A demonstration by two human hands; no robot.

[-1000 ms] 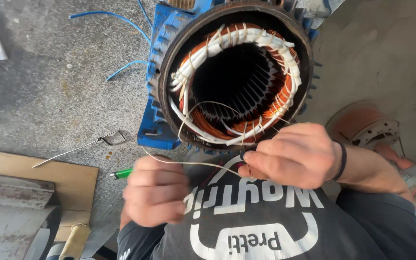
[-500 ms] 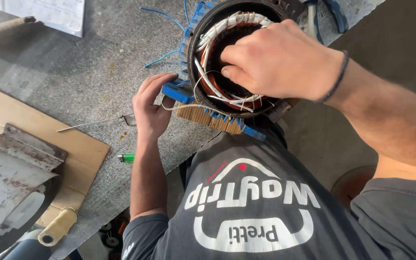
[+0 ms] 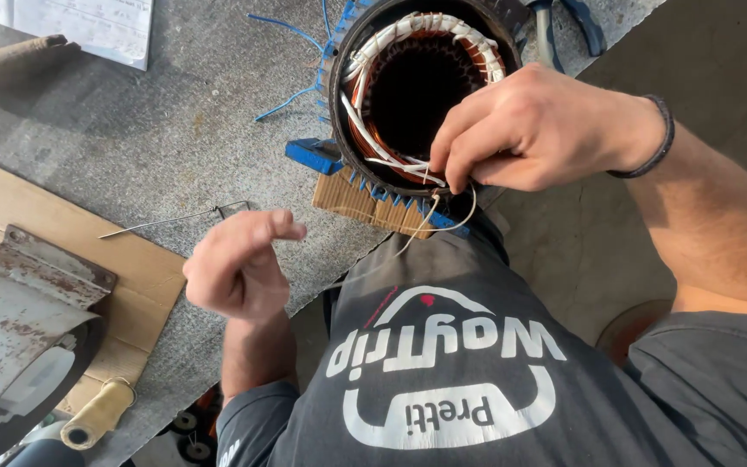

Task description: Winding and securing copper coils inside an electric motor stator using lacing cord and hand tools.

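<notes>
Grey concrete surface. Stator at 12 o'clock. Right hand fingers pinch white cord at winding's lower edge; left hand loosely curled, empty. Lacing step; next calls for taut pull.

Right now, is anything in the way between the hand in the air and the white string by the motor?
Nothing visible: open air lies between the left hand and the white string that the right hand pinches at the motor.
</notes>
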